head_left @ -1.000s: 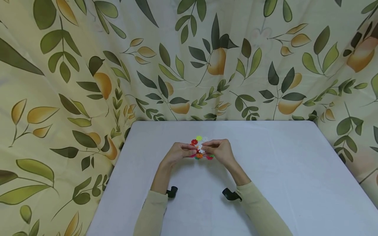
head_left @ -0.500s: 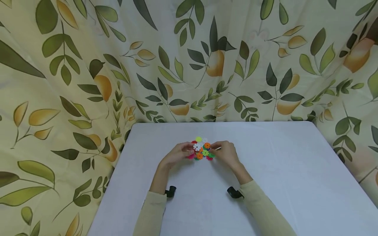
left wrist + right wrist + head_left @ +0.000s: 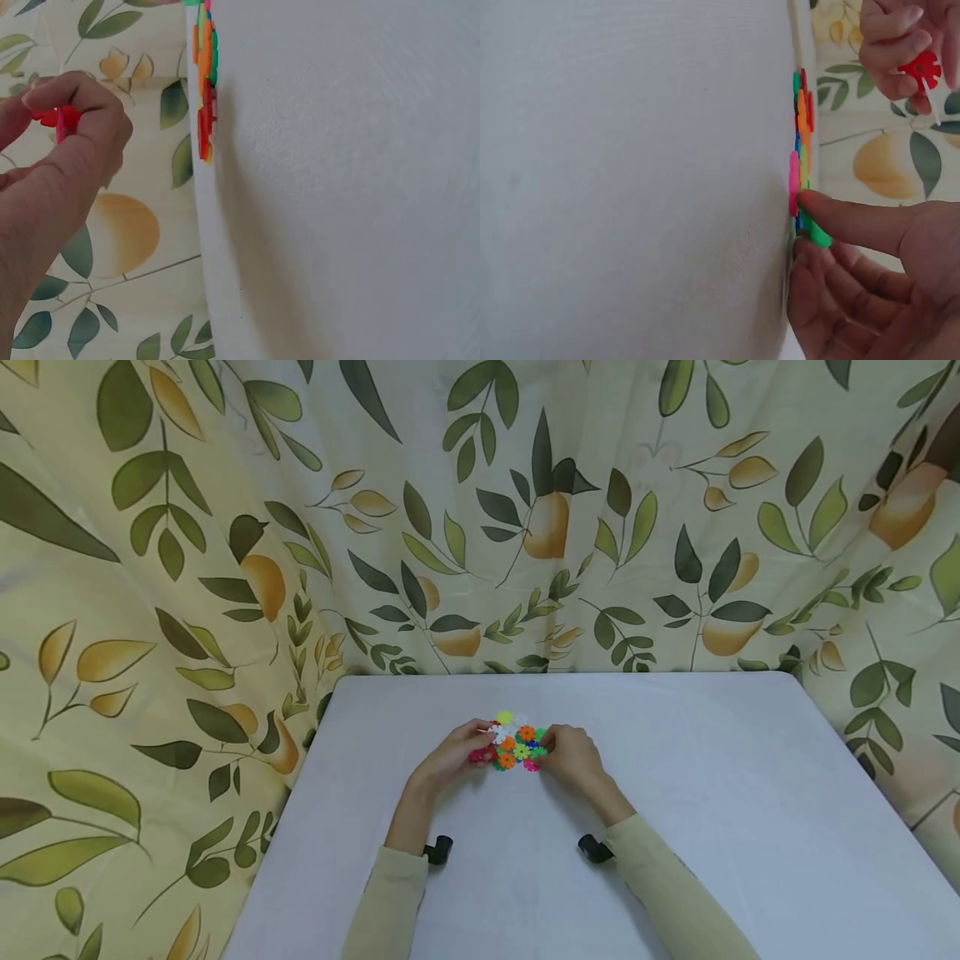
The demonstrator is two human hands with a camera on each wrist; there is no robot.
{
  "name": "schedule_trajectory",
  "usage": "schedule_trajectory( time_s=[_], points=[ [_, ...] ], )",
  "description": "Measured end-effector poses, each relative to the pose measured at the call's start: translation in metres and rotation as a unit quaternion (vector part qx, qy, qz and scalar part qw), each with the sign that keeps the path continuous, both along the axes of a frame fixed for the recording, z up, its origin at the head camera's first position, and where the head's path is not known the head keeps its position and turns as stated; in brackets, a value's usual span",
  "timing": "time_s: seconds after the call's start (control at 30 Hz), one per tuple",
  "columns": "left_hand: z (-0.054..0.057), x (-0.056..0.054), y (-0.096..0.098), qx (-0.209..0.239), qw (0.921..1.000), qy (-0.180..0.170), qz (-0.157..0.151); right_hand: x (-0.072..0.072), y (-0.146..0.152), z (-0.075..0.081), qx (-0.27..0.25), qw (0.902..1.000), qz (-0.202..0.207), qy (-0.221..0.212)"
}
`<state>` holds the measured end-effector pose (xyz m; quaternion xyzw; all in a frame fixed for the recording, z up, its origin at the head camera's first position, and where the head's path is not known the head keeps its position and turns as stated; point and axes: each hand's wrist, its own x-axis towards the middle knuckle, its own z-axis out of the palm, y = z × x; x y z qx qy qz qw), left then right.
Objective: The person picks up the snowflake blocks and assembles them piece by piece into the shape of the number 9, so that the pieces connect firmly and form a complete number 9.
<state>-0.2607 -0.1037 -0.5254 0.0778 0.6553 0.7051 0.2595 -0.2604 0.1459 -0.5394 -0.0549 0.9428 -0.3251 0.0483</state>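
Note:
A low pile of colourful notched plastic discs (image 3: 507, 745) lies on the white table. My left hand (image 3: 448, 758) is at the pile's left side, raised above the tabletop. In the right wrist view, its fingers hold a red notched disc (image 3: 921, 69) with a white piece joined to it, seen edge-on. A pink edge also shows beside the red disc (image 3: 66, 116) in the left wrist view. On the right side of the pile, my right hand (image 3: 576, 760) pinches a green disc (image 3: 821, 234) between thumb and fingers, close to a pink disc (image 3: 794, 182).
The white table (image 3: 675, 793) extends around the pile, with its far edge just behind. A leaf-and-fruit patterned curtain (image 3: 450, 527) hangs at the back and sides. Black wrist cameras (image 3: 438, 850) stick out inward from both sleeves.
My right hand has moved from the white disc by my left fingers rightward to the pile's right side, now on a green disc. My left hand has stayed nearly in place, its white disc tilted.

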Motion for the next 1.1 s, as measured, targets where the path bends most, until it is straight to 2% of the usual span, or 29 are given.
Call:
schedule_trajectory(
  time_s=[0.17,0.3,0.4,0.6,0.83,1.1],
  points=[
    [-0.002,0.001,0.001,-0.003,0.9999,0.005,0.01,0.001,0.005,-0.004,-0.073,0.9972,-0.012,0.008],
    [-0.003,0.0,0.003,0.0,0.9998,0.01,0.017,0.004,0.006,-0.002,-0.159,0.9869,-0.007,0.03],
    [-0.002,0.0,0.004,-0.001,0.9994,0.018,0.031,0.006,0.005,0.004,-0.197,0.9788,-0.001,0.056],
    [-0.001,0.0,0.008,-0.014,0.9981,0.032,0.052,0.007,0.001,0.014,-0.224,0.9694,-0.006,0.1],
    [-0.002,-0.001,0.009,-0.02,0.9965,0.045,0.067,0.006,-0.003,0.019,-0.265,0.9533,0.01,0.144],
    [-0.004,-0.001,0.011,0.003,0.9948,0.048,0.089,0.007,-0.008,0.021,-0.294,0.9427,0.014,0.156]
  ],
)
